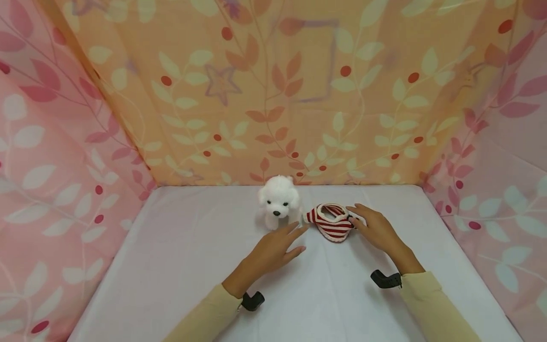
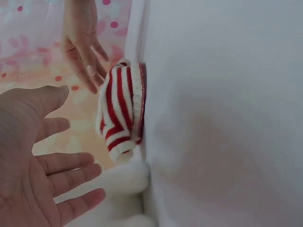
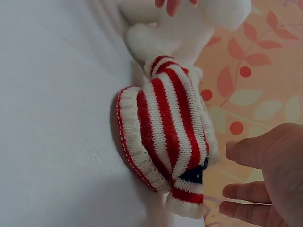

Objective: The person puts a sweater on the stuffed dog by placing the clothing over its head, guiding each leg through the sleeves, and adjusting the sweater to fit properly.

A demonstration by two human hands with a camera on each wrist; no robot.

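Note:
A small knitted sweater (image 1: 335,231) with red and white stripes lies on the table, its neck opening facing up. A dark blue patch (image 3: 194,175) shows near one sleeve in the right wrist view. Just left of the sweater stands a white plush dog (image 1: 278,199), facing the camera. My left hand (image 1: 273,248) hovers in front of the dog, fingers extended and spread, holding nothing. At the sweater's right sleeve is my right hand (image 1: 378,229), its fingers loosely extended close beside the knit; the right wrist view shows a gap between fingertips and sweater.
A white cloth covers the table (image 1: 192,275). Patterned fabric walls, an orange one (image 1: 265,109) behind and pink ones (image 1: 51,199) at the sides, enclose it. Each wrist wears a black camera mount (image 1: 386,279).

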